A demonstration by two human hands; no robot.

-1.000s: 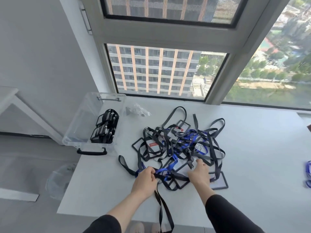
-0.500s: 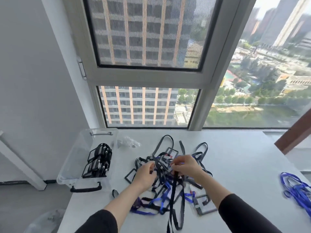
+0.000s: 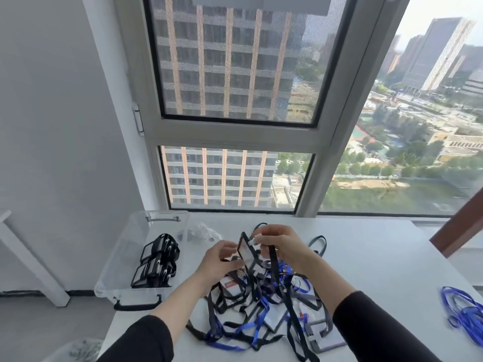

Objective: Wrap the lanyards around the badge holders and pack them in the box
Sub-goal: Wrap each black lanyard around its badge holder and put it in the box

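My right hand [image 3: 281,244] pinches the top of a black-framed badge holder [image 3: 247,250] and holds it up above the pile, its black lanyard [image 3: 283,291] hanging down over the heap. My left hand [image 3: 218,262] is just left of the holder with fingers half curled near its lower edge; whether it touches is unclear. Below lies a tangled pile of black and blue lanyards and badge holders [image 3: 261,317]. A clear plastic box [image 3: 125,259] at the table's left edge holds several wrapped black badge holders [image 3: 156,261].
The white table [image 3: 379,262] stands against a large window. Loose blue lanyards [image 3: 462,309] lie at the table's right edge. A crumpled clear plastic bag [image 3: 202,232] sits behind the box. A bin [image 3: 75,348] stands on the floor at lower left.
Both hands rose from the pile, and my right hand lifted one badge holder clear of it. The camera tilted upward, showing more window.
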